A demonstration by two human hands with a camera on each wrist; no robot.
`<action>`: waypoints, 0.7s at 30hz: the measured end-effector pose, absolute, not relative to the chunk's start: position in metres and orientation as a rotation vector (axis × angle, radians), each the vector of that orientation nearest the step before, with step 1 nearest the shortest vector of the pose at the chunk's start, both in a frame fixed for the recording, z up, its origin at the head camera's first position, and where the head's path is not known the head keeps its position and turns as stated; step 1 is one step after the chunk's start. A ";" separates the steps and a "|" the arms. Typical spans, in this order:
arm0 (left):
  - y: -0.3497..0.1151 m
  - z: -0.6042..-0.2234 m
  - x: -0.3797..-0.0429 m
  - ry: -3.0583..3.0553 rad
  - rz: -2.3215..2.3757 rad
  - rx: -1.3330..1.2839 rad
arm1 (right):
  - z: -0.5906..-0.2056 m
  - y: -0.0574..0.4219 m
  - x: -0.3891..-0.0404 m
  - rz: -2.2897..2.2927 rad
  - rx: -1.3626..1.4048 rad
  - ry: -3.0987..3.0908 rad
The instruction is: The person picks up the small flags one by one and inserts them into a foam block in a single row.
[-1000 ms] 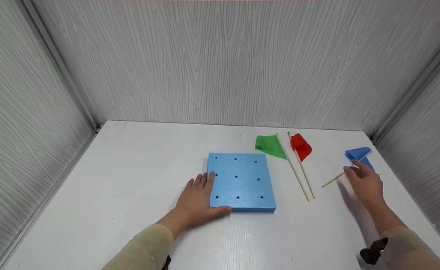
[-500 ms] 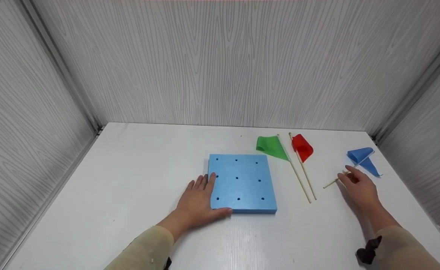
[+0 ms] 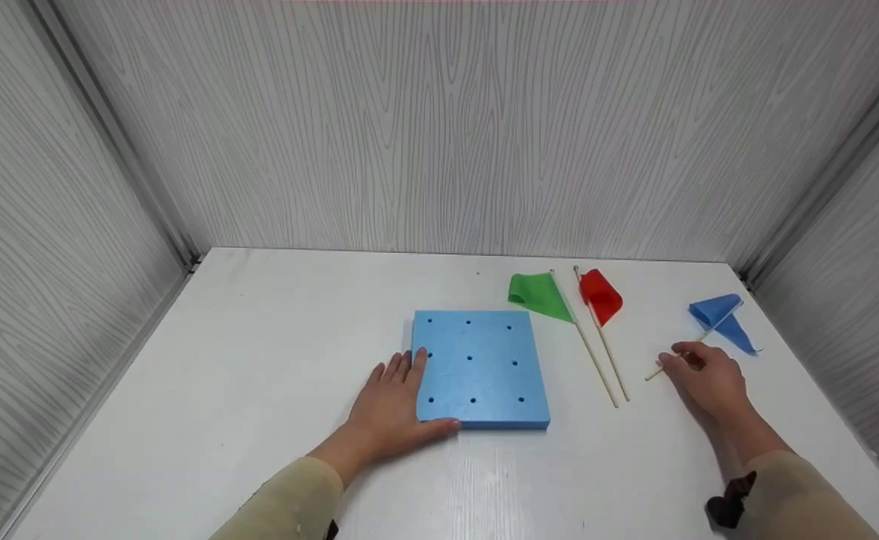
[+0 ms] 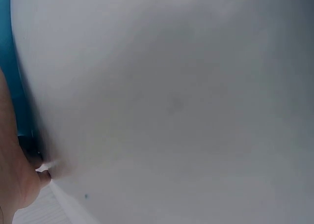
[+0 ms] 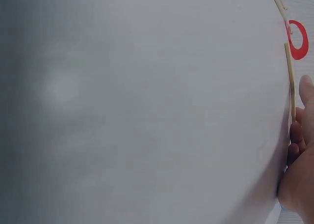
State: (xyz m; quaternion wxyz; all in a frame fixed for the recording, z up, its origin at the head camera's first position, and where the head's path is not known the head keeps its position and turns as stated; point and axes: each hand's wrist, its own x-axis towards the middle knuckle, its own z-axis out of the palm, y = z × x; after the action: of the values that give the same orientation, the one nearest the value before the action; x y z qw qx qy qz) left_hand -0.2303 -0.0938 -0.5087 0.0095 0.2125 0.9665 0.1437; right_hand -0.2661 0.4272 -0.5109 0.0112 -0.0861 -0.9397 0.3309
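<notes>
Green flag (image 3: 538, 294), red flag (image 3: 603, 294) separate straight left fingers (image 3: 418, 369) from right fingers (image 3: 688, 348), pinch unclear.

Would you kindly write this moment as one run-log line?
left hand: against block | right hand: at blue flag, grip unclear | green flag, red flag: lying on table

Your blue board (image 3: 493, 379) looks smooth, with a soft shine on top, like foam or plastic (it's hard to tell which). You have a green flag (image 3: 543, 295), a red flag (image 3: 606, 291) and a blue flag (image 3: 709, 309) that look like thin, bendy cloth. Their sticks (image 3: 597, 366) look like plain, smooth wood. Your white table (image 3: 259, 337) is smooth and a bit shiny. The walls (image 3: 439, 135) have wavy wood lines and look dull. Your sleeves (image 3: 282, 499) are soft-looking, matt cloth.
</notes>
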 end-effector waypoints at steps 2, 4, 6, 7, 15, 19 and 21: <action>-0.093 -0.509 -0.230 3.018 0.448 0.662 | -0.512 0.428 -0.264 1.035 -0.268 -2.919; -0.093 -0.509 -0.230 3.018 0.446 0.660 | -0.512 0.427 -0.263 1.043 -0.273 -2.912; -0.093 -0.509 -0.229 3.017 0.443 0.654 | -0.512 0.427 -0.261 1.060 -0.285 -2.910; -0.094 -0.508 -0.229 3.019 0.444 0.654 | -0.511 0.426 -0.261 1.070 -0.294 -2.911; -0.094 -0.507 -0.229 3.010 0.451 0.651 | -0.505 0.426 -0.256 1.025 -0.252 -2.933; -0.094 -0.508 -0.229 3.010 0.455 0.656 | -0.503 0.426 -0.253 1.043 -0.272 -2.937; -0.094 -0.508 -0.230 3.011 0.458 0.659 | -0.501 0.427 -0.252 1.044 -0.284 -2.941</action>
State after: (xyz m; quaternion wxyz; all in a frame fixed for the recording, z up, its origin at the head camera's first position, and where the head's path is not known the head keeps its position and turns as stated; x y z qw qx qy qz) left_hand -0.2297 -0.0937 -0.5080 0.0126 0.2114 0.9662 0.1470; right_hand -0.2521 0.4266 -0.5010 0.0042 -0.0905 -0.9385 0.3332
